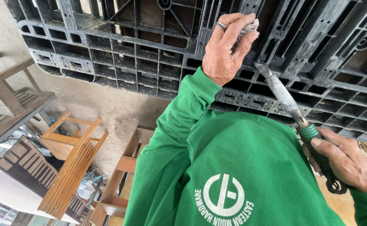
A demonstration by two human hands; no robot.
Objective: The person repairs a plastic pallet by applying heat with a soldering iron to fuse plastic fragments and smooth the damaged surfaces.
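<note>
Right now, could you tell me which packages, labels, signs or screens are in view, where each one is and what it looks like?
Printed emblem: on the green sweatshirt, bottom centre; a white ring around a white block shape, with white lettering curved beneath it.
No packages, signs or screens can be made out.

- A workshop, of the woodworking or repair sort.
- Unfinished wooden chairs (72, 167) and slatted wooden furniture (7, 100) stand crowded together (some stacked against each other).
- A bare concrete floor (108, 109) lies under them.
- A worn black plastic pallet (158, 54) stands propped up.
</note>
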